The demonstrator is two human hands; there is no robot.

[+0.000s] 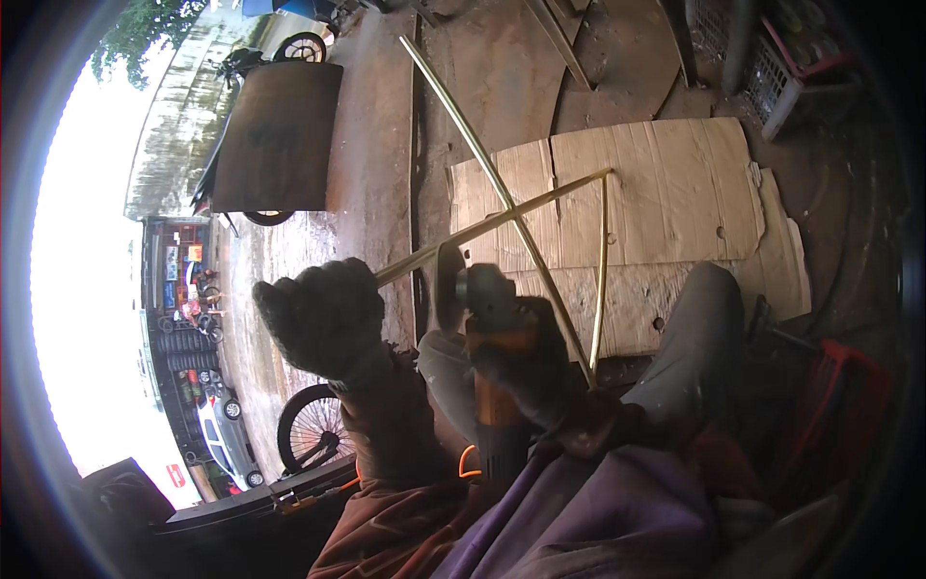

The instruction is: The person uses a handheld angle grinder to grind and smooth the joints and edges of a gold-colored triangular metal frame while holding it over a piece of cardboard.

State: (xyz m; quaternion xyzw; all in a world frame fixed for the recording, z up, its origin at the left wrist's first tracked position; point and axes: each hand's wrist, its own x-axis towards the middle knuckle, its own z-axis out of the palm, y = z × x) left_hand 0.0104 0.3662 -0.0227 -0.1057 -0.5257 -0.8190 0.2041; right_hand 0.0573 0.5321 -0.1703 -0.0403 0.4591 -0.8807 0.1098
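Note:
My left hand [323, 318], in a dark glove, is closed round the left end of a thin brass-coloured metal rod frame [555, 196]. My right hand [540, 372], gloved too, grips an orange and black angle grinder [502, 352]. The grinder's disc [449, 288] stands on edge against or very near the rod, just right of my left fist; contact is hard to tell. From the rod's far right corner, a second bar runs down toward my knee. A long loose-looking bar [463, 140] crosses the frame at a slant.
Flattened cardboard [666, 193] lies on the floor under the frame. An orange cord [470, 461] shows beside the grinder's lower end. Far left, a brown sheet panel [280, 135] stands by a motorcycle. A spoked wheel [313, 434] is left of my arm; a red crate-like object [834, 405] is at right.

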